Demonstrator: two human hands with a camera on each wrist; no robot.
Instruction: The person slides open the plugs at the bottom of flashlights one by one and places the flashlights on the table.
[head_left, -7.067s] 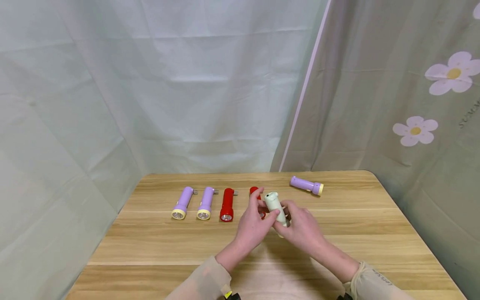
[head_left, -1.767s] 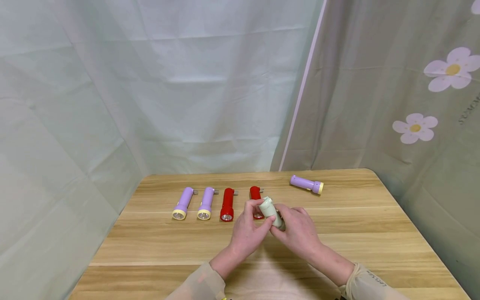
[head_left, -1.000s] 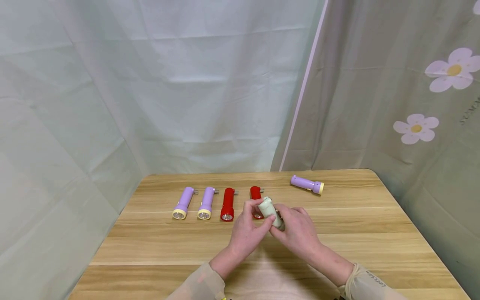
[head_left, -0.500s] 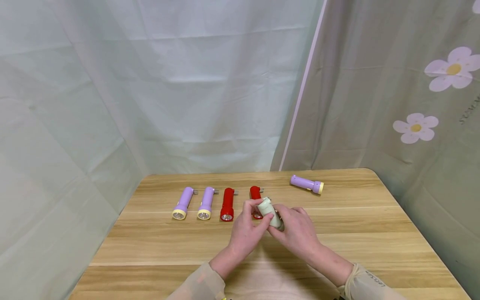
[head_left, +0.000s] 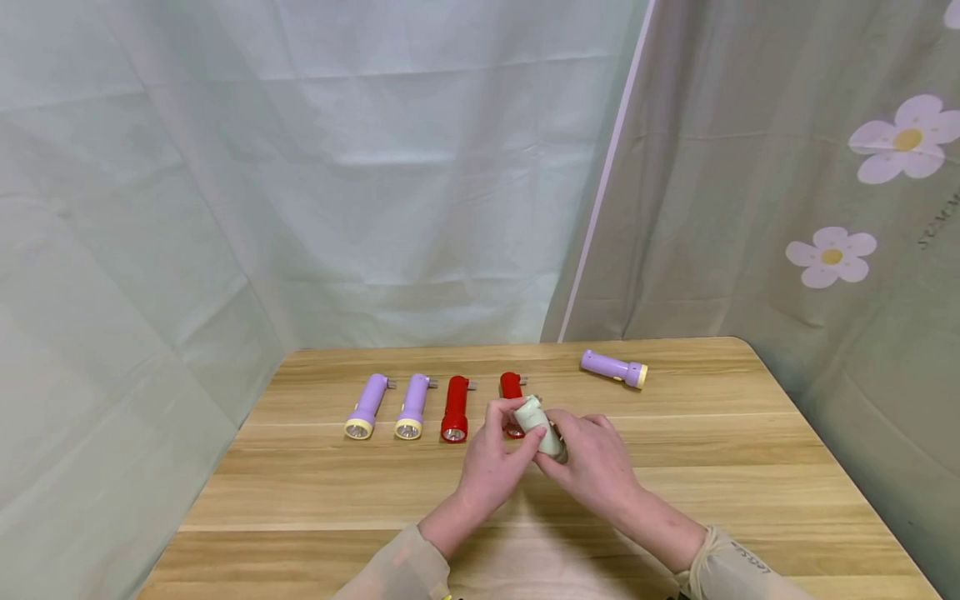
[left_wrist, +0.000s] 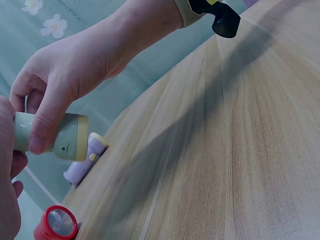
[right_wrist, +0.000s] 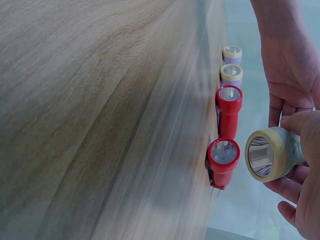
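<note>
Both hands hold a light green flashlight (head_left: 537, 423) with a cream rim above the middle of the table, its tail tilted up and leftward. My left hand (head_left: 491, 458) pinches it by the tail end, thumb on the near side. My right hand (head_left: 600, 458) grips it nearer the lamp end. A small metal bit shows at the tail in the head view. The flashlight's lens (right_wrist: 261, 156) faces the right wrist camera. Behind my left hand lies a red flashlight (head_left: 512, 387) with metal prongs out at its tail, partly hidden by the fingers.
Left of the hands, two purple flashlights (head_left: 369, 404) (head_left: 413, 404) and another red flashlight (head_left: 455, 407) lie in a row, prongs out. A third purple flashlight (head_left: 611, 367) lies crosswise at the back right, no prongs showing. A curtain (head_left: 450, 208) hangs behind the wooden table (head_left: 337, 500).
Since the oldest frame, the green flashlight has shifted slightly left and turned in the hands, and a metal bit now shows at its tail. Over the last second, the hands have barely moved.
</note>
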